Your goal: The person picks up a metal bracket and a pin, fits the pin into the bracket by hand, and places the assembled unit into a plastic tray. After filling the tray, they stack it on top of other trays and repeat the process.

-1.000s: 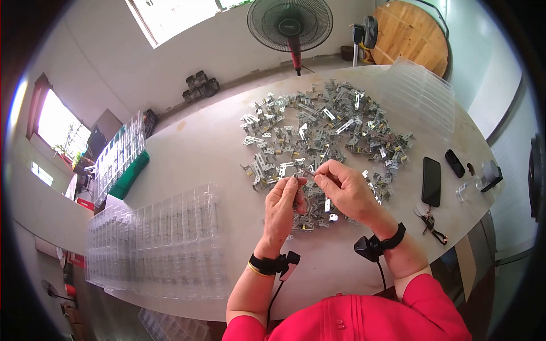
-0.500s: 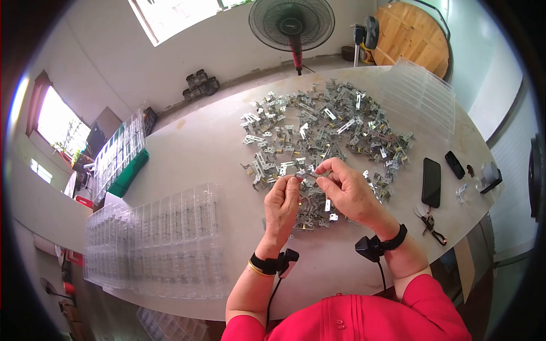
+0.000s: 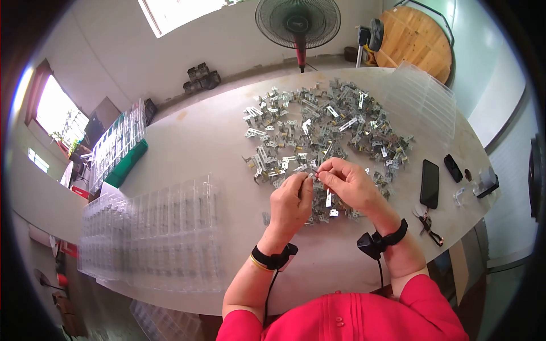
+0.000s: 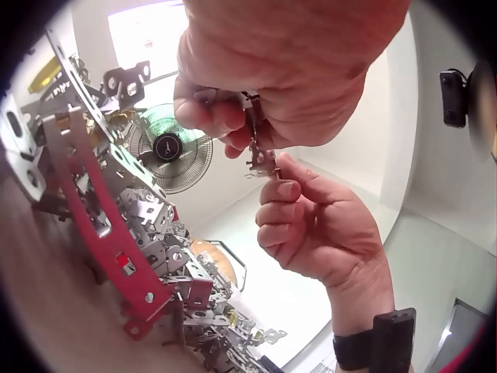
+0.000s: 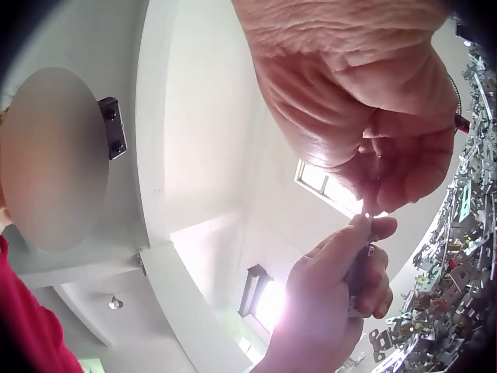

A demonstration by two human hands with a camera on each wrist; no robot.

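My left hand (image 3: 289, 203) grips a small metal bracket (image 4: 262, 161) with holes in it, its lower end sticking out past the curled fingers in the left wrist view. Thumb and forefinger of my right hand (image 3: 355, 187) pinch a small thin metal piece (image 4: 277, 172) right at that end of the bracket. Most of this piece is hidden by the fingertips. Both hands meet over the near part of a wide pile of metal brackets (image 3: 372, 125), some with yellowish parts, spread across the table (image 3: 187, 145).
Clear compartment trays (image 3: 153, 233) are stacked at the left, and another clear tray (image 3: 424, 94) lies far right. A phone (image 3: 430, 184), a key bunch (image 3: 430, 230) and a small black case (image 3: 453, 168) lie at the right. Beyond the table stands a fan (image 3: 297, 23).
My left hand has moved right and turned, bringing the bracket up against the right fingertips. The right hand has stayed nearly in place, and the head view has shifted slightly.
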